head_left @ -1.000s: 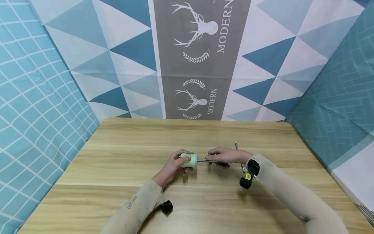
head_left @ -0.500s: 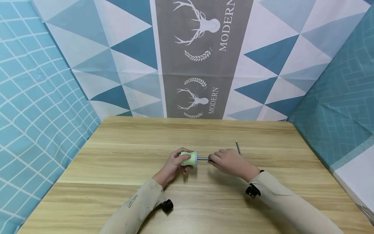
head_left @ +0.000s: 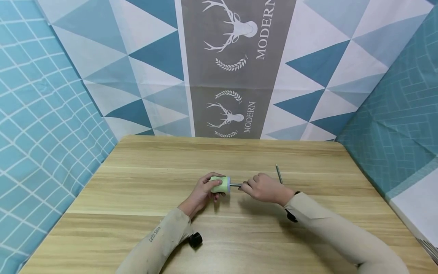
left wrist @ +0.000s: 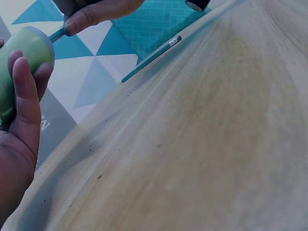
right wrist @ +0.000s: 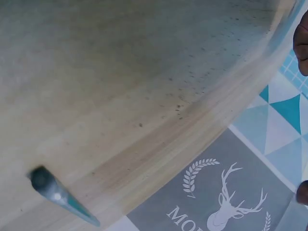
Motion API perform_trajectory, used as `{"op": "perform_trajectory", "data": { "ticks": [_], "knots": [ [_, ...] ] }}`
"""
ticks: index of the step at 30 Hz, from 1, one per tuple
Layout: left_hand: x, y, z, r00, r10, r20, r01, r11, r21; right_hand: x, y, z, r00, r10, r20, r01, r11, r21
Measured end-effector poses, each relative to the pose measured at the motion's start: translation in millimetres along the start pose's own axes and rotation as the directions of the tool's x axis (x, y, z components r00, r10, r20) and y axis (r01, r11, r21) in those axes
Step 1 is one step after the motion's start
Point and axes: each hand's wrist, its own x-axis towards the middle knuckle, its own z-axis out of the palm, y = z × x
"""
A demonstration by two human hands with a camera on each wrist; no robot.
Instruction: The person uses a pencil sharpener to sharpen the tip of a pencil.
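My left hand (head_left: 202, 192) grips a rounded light-green pencil sharpener (head_left: 220, 184) with a lavender rim, just above the table. From its right end sticks a slim pencil (head_left: 235, 185), lying level. The fingers of my right hand (head_left: 262, 188) pinch this pencil a short way from the rim and hide its far part. In the left wrist view, the green sharpener (left wrist: 30, 50) sits in the left fingers, with the right thumb (left wrist: 86, 18) against the pencil. The right wrist view shows only dark bits of fingers (right wrist: 301, 45) at its edge.
A second pencil (head_left: 279, 175) lies on the wooden table (head_left: 164, 160) behind the right wrist; its dark end (left wrist: 177, 39) shows in the left wrist view. Small dark specks (right wrist: 179, 107) dot the tabletop. Patterned cloth walls (head_left: 147, 68) stand behind and at both sides.
My right hand has turned about the pencil, its wrist rolling over and the wrist camera swinging underneath. The left hand and sharpener have hardly moved.
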Motion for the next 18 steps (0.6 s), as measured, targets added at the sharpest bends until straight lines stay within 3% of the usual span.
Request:
{"op": "perform_trajectory", "data": {
  "ticks": [4, 7, 9, 12, 14, 18],
  "knots": [
    [0.1, -0.5, -0.6, 1.000, -0.006, -0.002, 0.006, 1.000, -0.016, 5.2, 2.7, -1.2, 0.997, 0.061, 0.054, -0.072, 0.972, 0.224],
    [0.1, -1.2, -1.1, 1.000, -0.010, -0.002, 0.010, 1.000, -0.020, 8.0, 4.5, -4.1, 0.980, 0.136, 0.143, -0.185, 0.888, 0.420],
    [-0.1, -1.4, -1.1, 1.000, -0.015, -0.003, 0.015, 1.000, -0.017, 10.1, 6.3, -6.3, 0.957, 0.174, 0.230, -0.276, 0.789, 0.548],
    [-0.6, -0.9, -1.5, 1.000, -0.018, -0.003, 0.018, 1.000, -0.017, 13.2, 10.3, -9.1, 0.910, 0.208, 0.359, -0.409, 0.597, 0.690],
    [-0.7, -0.5, -1.3, 1.000, -0.019, -0.004, 0.019, 1.000, -0.019, 15.2, 13.5, -10.3, 0.871, 0.216, 0.441, -0.488, 0.473, 0.733],
    [-0.6, -0.1, -0.2, 1.000, -0.025, -0.006, 0.025, 0.999, -0.023, 16.9, 18.3, -11.1, 0.788, 0.223, 0.573, -0.615, 0.294, 0.732]
  ]
}}
